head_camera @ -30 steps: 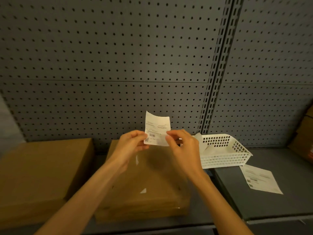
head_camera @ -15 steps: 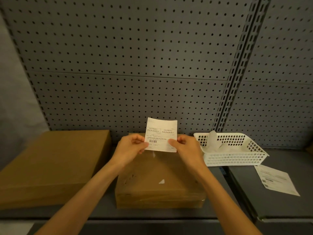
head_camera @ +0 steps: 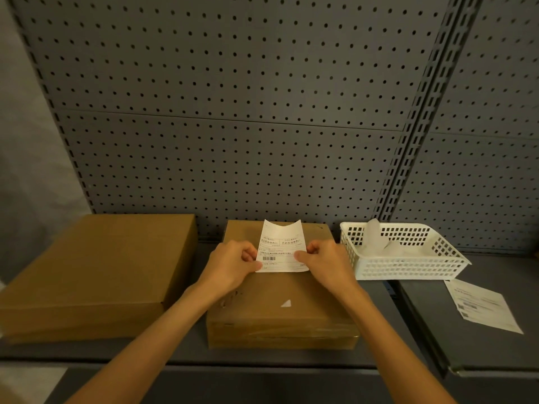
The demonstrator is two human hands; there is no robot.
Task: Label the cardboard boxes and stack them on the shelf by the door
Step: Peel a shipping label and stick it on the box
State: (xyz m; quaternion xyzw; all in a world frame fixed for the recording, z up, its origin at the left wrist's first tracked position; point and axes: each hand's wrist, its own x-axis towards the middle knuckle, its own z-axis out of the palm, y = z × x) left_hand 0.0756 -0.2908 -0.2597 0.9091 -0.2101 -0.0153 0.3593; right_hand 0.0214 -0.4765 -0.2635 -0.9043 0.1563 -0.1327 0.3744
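2 hands, left hand (head_camera: pixel 230 265) and right hand (head_camera: pixel 328 262), pinch 1 label (head_camera: pixel 281 252) in their fingers over the middle box (head_camera: pixel 280 313); 2 boxes, 1 basket (head_camera: pixel 408 263), 1 loose label (head_camera: pixel 482 309) sit on the shelf (head_camera: pixel 466 348).

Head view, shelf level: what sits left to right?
Large cardboard box → left hand → label, pinched by both hands over the smaller cardboard box → right hand → white basket → loose printed sheet.
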